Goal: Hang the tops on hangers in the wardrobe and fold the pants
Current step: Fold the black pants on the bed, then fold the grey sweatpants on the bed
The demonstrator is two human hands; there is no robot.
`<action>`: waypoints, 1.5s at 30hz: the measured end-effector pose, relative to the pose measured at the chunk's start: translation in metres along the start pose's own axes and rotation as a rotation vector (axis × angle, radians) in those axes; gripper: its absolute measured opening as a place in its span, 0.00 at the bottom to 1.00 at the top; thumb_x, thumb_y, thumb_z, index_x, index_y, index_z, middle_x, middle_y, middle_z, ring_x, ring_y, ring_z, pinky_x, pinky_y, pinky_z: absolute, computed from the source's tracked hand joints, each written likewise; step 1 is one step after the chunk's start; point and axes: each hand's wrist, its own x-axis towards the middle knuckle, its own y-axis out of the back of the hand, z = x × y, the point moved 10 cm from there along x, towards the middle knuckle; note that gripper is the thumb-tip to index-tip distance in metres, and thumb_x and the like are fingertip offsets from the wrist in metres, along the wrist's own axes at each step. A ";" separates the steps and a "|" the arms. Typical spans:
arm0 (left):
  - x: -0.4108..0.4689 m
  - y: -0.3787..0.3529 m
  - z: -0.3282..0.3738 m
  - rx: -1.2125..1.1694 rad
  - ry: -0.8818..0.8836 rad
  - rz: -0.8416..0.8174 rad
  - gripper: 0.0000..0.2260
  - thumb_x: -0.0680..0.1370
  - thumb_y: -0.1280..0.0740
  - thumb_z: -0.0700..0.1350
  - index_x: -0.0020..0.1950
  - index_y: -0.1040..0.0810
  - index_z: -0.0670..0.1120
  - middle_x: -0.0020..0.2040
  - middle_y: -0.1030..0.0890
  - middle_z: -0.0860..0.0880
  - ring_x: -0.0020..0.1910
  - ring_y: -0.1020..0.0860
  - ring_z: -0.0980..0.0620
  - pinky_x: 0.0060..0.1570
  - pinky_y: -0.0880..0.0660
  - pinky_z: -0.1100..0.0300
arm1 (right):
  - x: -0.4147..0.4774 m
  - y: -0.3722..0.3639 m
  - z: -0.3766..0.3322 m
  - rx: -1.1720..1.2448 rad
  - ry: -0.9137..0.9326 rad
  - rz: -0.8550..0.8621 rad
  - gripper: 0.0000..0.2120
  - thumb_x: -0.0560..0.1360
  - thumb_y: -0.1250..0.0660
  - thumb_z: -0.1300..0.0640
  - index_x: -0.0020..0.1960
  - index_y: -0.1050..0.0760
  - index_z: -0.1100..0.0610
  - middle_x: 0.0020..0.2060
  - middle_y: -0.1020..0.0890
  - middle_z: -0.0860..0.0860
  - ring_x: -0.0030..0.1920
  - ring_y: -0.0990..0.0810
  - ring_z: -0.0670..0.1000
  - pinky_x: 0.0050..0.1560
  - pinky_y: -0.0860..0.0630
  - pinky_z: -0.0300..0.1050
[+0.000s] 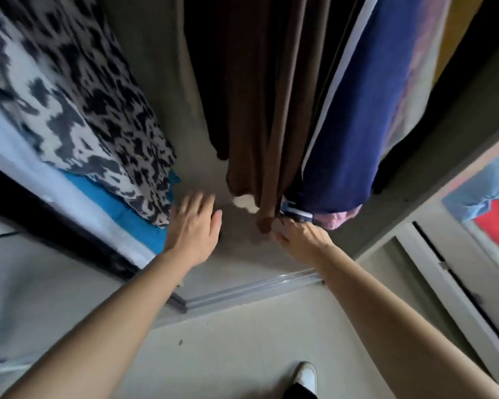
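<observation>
Inside the open wardrobe hang a black-and-white patterned top (78, 110), a bright blue garment (133, 214) beneath it, a brown top (265, 125), a navy garment (357, 133) with a white stripe, and a pink one (337, 220). My left hand (193, 228) is open with spread fingers, low in the gap between the patterned top and the brown top, touching neither. My right hand (300, 237) reaches under the hems of the brown and navy garments; its fingertips are hidden by cloth, and a grip does not show.
The wardrobe floor (236, 254) is grey, with a metal sliding-door track (254, 289) along its front. A white door panel (444, 283) stands at right, with red and light blue cloth (496, 203) beyond it. My white shoe (306, 375) is on the pale tiled floor.
</observation>
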 end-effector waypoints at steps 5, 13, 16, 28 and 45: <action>-0.020 0.093 0.037 -0.020 -0.046 0.015 0.25 0.83 0.49 0.55 0.79 0.41 0.47 0.79 0.42 0.44 0.76 0.40 0.41 0.72 0.41 0.41 | -0.086 0.107 0.004 0.049 -0.086 0.174 0.23 0.80 0.42 0.43 0.71 0.32 0.54 0.68 0.25 0.56 0.67 0.26 0.59 0.61 0.26 0.53; -0.066 0.195 0.148 -0.145 -0.330 0.104 0.25 0.83 0.46 0.54 0.78 0.39 0.47 0.79 0.41 0.43 0.76 0.41 0.41 0.72 0.43 0.39 | -0.289 0.192 0.042 -0.124 -0.382 0.443 0.32 0.81 0.48 0.37 0.80 0.46 0.50 0.80 0.45 0.58 0.79 0.46 0.60 0.77 0.46 0.59; -0.080 0.244 0.233 -0.230 -0.509 0.148 0.23 0.83 0.48 0.54 0.78 0.38 0.51 0.79 0.41 0.42 0.77 0.42 0.40 0.72 0.44 0.38 | -0.374 0.229 0.081 -0.155 -0.518 0.531 0.31 0.82 0.49 0.38 0.81 0.49 0.48 0.81 0.51 0.57 0.80 0.51 0.58 0.79 0.51 0.61; -0.243 0.257 0.611 -0.377 -1.064 0.041 0.26 0.83 0.48 0.57 0.80 0.44 0.52 0.80 0.46 0.44 0.78 0.47 0.43 0.74 0.48 0.41 | -0.725 0.173 0.303 0.020 -1.234 0.627 0.35 0.81 0.46 0.40 0.81 0.55 0.51 0.81 0.50 0.57 0.80 0.51 0.59 0.78 0.51 0.60; -0.322 0.192 1.025 -0.397 -1.373 -0.061 0.26 0.83 0.49 0.58 0.80 0.46 0.53 0.80 0.46 0.45 0.79 0.48 0.43 0.74 0.49 0.40 | -0.910 0.119 0.609 0.205 -1.594 0.539 0.36 0.81 0.45 0.42 0.82 0.57 0.53 0.81 0.53 0.58 0.80 0.53 0.59 0.78 0.52 0.58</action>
